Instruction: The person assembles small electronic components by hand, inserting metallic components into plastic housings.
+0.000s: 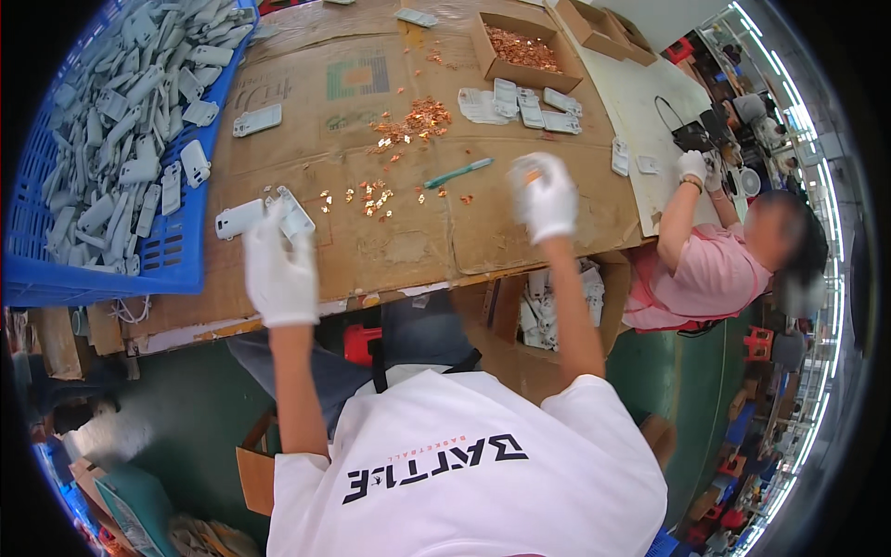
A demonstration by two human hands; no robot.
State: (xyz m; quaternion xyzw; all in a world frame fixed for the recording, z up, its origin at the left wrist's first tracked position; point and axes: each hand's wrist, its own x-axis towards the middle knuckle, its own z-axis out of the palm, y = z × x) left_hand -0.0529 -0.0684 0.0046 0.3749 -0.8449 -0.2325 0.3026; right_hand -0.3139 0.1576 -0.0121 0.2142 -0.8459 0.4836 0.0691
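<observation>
My left hand (280, 276), in a white glove, is closed at the near left of the cardboard-covered table. Its fingertips are on a pale plastic casing (297, 215); a second pale casing (240, 219) lies just left of the fingers. My right hand (546, 200), also gloved and a little blurred, is raised over the table to the right with its fingers curled in. An orange spot shows at these fingers, too smeared to name. Between the hands lie scattered small copper-coloured metal pieces (376, 198), a larger heap of them (419, 123) and a teal pen (459, 174).
A blue plastic basket (172, 269) heaped with pale casings stands at the left. A cardboard box (529, 74) of copper pieces sits at the far side, near several casings (531, 109). A co-worker in pink (696, 269) works at the right. Below the table edge stands a carton (608, 288).
</observation>
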